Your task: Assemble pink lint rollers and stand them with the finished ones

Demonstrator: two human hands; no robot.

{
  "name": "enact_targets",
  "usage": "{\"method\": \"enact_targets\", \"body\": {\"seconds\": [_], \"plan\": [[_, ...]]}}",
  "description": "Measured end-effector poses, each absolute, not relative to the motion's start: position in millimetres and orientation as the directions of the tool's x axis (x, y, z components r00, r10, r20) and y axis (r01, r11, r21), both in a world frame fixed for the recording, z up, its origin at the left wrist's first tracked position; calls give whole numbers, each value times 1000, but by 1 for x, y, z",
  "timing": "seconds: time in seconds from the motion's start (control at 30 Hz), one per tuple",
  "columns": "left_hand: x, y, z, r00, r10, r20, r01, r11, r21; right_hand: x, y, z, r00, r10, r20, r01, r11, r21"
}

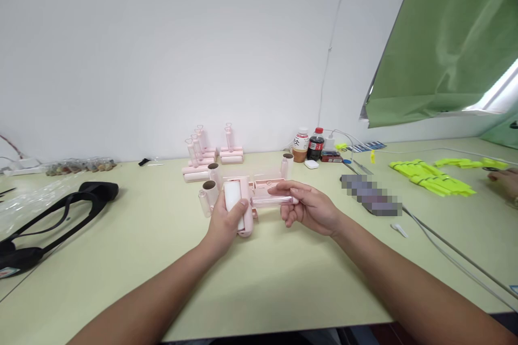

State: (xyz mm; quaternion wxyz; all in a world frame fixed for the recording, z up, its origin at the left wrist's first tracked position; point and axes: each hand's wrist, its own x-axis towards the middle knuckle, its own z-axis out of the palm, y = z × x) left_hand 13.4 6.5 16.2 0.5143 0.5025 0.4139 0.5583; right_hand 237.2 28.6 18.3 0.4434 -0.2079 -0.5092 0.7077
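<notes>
My left hand [227, 218] is closed around the head of a pink lint roller [245, 207], its thumb pressed near the white sticky roll [232, 197]. A clear pinkish handle [267, 201] sticks out sideways from the head. At the handle's far end, my right hand [309, 205] grips it with thumb and fingers, the index finger stretched along the top. Behind the hands lie an open pink roller cover [269, 183] and several upright paper-cored rolls, one [209, 190] close to my left hand. A small clear handle piece [204, 203] stands beside that roll.
Several pink lint rollers [197, 173] stand along the wall. To their right are a juice bottle [300, 146] and a cola bottle [315, 145]. Yellow strips [433, 175], cables and a co-worker's hand [504, 180] are at right; a black strapped item [97, 192] lies left.
</notes>
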Motion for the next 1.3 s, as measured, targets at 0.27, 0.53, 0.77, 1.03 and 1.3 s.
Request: {"method": "enact_targets", "body": {"seconds": [0.27,0.53,0.77,1.03,1.3], "plan": [[9,5,19,90,981,171,-56,-167,984,235,24,24,-525,837,157,-479,-138,-867],[13,0,21,41,981,188,-29,-187,982,226,21,26,-397,911,113,-482,-103,-870],[14,1,20,53,985,162,-88,-157,984,224,22,19,-397,911,112,-537,-132,-834],[14,4,17,107,985,137,-141,-121,983,225,18,17,-412,901,137,-580,-143,-802],[39,6,24,75,995,59,-114,-50,992,218,15,36,-267,930,251,-637,25,-771]]}}
